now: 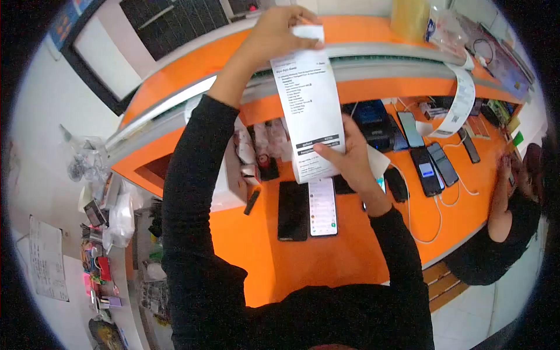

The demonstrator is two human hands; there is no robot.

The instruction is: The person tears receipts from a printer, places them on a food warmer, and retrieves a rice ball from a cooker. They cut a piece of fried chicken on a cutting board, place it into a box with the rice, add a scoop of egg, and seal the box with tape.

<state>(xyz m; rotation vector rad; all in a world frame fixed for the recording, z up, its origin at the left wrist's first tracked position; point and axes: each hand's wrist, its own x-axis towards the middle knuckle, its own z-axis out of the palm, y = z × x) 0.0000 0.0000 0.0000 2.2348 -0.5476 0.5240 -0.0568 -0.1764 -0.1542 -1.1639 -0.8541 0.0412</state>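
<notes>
A long printed paper receipt (309, 111) is stretched upright in front of me, its text facing my view. My left hand (286, 35) pinches its top end near the raised orange ledge. Lower down, my right hand (353, 160) grips the right edge, with the thumb across the printed black bars. Below the receipt's bottom end, a phone with a lit list on its screen (324, 210) lies on the orange counter (262, 256). Beside that phone is a dark tablet or phone (293, 211). Part of another dark device is hidden behind my right hand.
Several phones with cables lie to the right, including a black phone (426, 172). A black printer-like box (373, 125) sits behind them. Another paper strip (458, 105) hangs from the ledge. A seated person (496, 233) is at the right, and wrapped packets (245, 146) stand left.
</notes>
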